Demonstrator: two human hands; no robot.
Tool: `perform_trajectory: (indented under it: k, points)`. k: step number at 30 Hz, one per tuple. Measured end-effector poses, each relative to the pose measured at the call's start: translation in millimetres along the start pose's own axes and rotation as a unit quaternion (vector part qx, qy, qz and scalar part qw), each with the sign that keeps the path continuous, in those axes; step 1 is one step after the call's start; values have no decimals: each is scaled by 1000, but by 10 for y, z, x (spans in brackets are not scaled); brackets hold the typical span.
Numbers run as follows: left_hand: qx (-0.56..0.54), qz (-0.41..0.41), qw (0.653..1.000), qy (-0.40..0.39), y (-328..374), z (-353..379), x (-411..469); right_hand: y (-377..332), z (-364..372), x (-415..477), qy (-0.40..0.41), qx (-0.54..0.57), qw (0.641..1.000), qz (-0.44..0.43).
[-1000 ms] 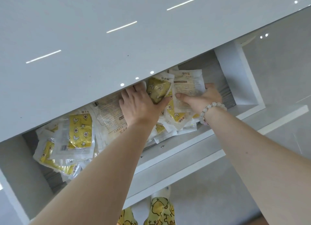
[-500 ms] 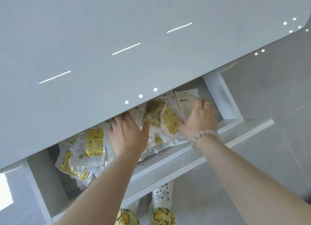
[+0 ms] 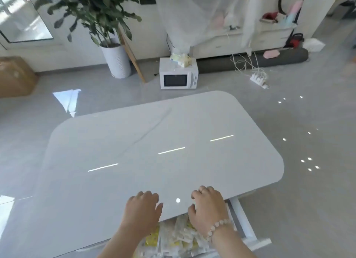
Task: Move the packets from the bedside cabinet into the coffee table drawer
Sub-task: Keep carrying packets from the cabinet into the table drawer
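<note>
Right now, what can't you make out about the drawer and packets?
Head view only.
Left hand, right hand: contact with the coffee table top unclear.
Drawer: mostly hidden beneath that top; fill level unknown.
Packets: blurred, partly behind both hands, cut off by the bottom edge; uncountable.

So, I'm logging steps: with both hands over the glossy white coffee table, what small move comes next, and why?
Probably push the white drawer shut: the left hand and right hand hold nothing, and yellow-and-clear plastic packets lie in the open drawer.
</note>
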State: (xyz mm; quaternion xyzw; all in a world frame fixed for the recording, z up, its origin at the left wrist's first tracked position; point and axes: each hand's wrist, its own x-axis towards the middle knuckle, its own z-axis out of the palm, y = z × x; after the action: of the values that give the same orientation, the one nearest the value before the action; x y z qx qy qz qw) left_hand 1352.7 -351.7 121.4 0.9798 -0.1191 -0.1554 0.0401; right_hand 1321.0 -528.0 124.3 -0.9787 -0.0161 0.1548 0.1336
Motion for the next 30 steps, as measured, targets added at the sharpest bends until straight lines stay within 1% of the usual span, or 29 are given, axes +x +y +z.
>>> perform_trajectory:
  k: [1,3,8,12,15,18,23,26,30]
  points:
    - [-7,-11,1000,28,-50,-230,-106,-144,-151,-35,15,-5,1000,-17]
    - [-16,-43,998,51,-143,-562,-309,-435,-421,-91,39,-19,998,-54]
    - [-34,-125,984,126,-437,-1010,-706,-1221,-925,-57,99,-44,983,-151]
    - [-29,-187,970,151,-768,-1165,-1091,-1911,-1076,-43,97,-63,967,-227]
    - [-21,-254,954,161,-1084,-1229,-1432,-2416,-1026,-158,84,-85,951,-287]
    - [-4,-301,939,167,-1386,-1277,-1802,-2892,-918,-342,75,-97,933,-337]
    - [-17,-381,907,177,-1955,-1261,-2523,-3690,-654,-691,65,-100,909,-399]
    - [-23,-430,882,193,-2332,-1232,-3023,-4225,-469,-926,53,-103,889,-442]
    - [-31,-507,838,201,-2805,-1068,-3789,-5003,-165,-1347,38,-109,849,-515]
